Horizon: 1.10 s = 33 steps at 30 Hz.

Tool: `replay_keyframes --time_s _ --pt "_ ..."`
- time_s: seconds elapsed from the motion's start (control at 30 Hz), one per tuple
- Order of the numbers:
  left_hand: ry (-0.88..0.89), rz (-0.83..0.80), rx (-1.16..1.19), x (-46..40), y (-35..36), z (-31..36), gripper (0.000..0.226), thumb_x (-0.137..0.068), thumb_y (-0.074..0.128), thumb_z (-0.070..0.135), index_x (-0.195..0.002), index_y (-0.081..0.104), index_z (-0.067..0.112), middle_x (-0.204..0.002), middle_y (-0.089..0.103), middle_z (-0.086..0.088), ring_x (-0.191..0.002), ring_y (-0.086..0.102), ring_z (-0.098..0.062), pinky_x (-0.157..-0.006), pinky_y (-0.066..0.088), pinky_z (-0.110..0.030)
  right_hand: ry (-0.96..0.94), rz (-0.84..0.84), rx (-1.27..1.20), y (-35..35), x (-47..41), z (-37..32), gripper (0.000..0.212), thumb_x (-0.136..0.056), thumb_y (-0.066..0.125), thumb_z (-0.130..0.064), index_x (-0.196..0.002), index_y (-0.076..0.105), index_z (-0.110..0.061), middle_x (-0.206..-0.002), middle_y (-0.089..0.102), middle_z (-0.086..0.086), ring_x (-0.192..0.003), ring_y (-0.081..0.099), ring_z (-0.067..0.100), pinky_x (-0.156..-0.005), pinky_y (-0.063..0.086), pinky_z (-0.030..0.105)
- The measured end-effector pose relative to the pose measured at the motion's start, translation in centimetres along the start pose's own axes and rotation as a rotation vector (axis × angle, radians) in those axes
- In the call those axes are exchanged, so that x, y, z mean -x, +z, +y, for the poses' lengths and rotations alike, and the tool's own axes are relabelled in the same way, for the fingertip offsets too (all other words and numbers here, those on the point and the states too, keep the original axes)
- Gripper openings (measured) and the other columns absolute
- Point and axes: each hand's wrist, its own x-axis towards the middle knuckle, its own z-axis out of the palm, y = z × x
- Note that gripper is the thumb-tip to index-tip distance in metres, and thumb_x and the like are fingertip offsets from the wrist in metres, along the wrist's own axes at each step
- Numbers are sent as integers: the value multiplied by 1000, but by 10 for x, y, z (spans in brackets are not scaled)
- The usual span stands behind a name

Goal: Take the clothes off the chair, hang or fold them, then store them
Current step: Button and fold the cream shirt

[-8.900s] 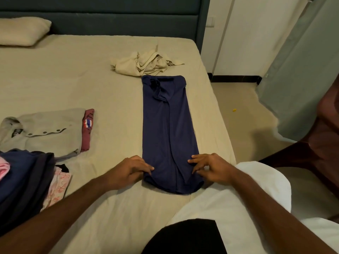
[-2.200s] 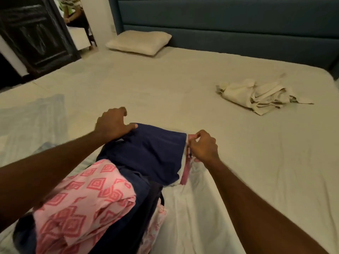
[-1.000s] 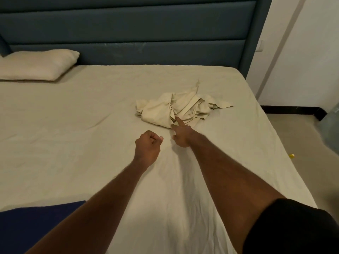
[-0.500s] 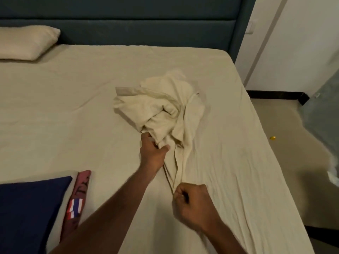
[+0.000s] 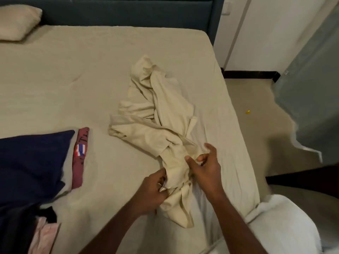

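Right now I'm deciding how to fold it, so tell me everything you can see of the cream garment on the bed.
The cream garment is a thin, woven-looking cloth, plain and unpatterned, lying crumpled and twisted on the bed sheet near the bed's right edge. A flat band or hem runs across its left side. Its near end is bunched: the left hand grips it from the left, the right hand pinches it from the right. A tail trails toward the person. What kind of garment it is cannot be told.

— We get dim, warm, even light here, no glare; soft shadows sit under the hands.
— We also see motion blur throughout, and straight lines bowing toward the edges.
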Motion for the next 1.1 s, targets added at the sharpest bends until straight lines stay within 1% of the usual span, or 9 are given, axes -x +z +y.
replay_keyframes --time_s 0.2,0.3,0.4,0.53,0.63,0.77,0.87,1.0,1.1 --pt "90 -255 -113 30 21 41 34 -83 68 13 -115 68 26 -110 72 13 -105 67 -2 -91 54 -26 127 -133 221 -25 13 8 99 -69 81 -56 -148 36 -15 -121 62 2 -113 62 27 -95 51 37" --pt "139 -349 -262 44 47 50 20 -77 74 25 -95 66 28 -85 68 14 -77 62 4 -71 50 -22 34 -70 476 -49 22 19 39 -80 78 -34 -113 68 -16 -101 72 6 -99 68 32 -76 48 29" --pt "128 54 -98 36 37 50 27 -67 86 35 -85 67 33 -74 65 10 -66 56 -1 -64 47 -26 -58 27 290 -79 25 34 12 -76 80 -26 -71 70 -28 -70 68 -1 -76 69 24 -63 44 27" --pt "258 552 -361 19 -17 43 70 -59 76 68 -113 57 28 -111 58 2 -103 53 -20 -85 44 -41 -69 50 -292 -108 35 36 11 -87 77 -14 -82 68 -15 -76 67 0 -75 61 17 -70 49 36" --pt "53 474 -650 9 -63 39 91 -63 76 75 -141 44 42 -147 38 1 -134 33 -25 -103 32 -55 -109 103 -464 -116 42 34 8 -94 72 -18 -95 66 -12 -88 69 1 -84 64 16 -79 53 39" --pt "-34 208 -607 -10 -96 12 79 -79 77 52 -148 40 45 -124 63 5 -125 55 -24 -103 37 -46 -164 174 -501 -119 50 31 12 -96 70 -19 -103 66 -10 -90 70 -2 -84 64 11 -77 54 32" --pt "-85 238 -586 -24 -95 20 66 -90 72 44 -149 41 39 -110 62 -2 -115 58 -27 -99 39 -45 -227 210 -501 -126 57 30 5 -96 70 -18 -99 69 -13 -88 72 -3 -83 65 10 -76 54 29" --pt "-83 420 -715 -44 -93 40 79 -86 70 57 -152 33 38 -140 42 -9 -134 38 -34 -106 32 -54 -224 191 -529 -135 66 31 9 -94 72 -25 -96 72 -16 -95 74 10 -87 67 17 -82 55 38" --pt "-74 311 -726 -60 -88 52 78 -84 71 60 -151 36 43 -152 34 -2 -141 30 -30 -110 25 -51 -216 211 -551 -137 71 30 16 -88 72 -30 -94 74 -15 -94 75 10 -87 68 17 -78 57 35"
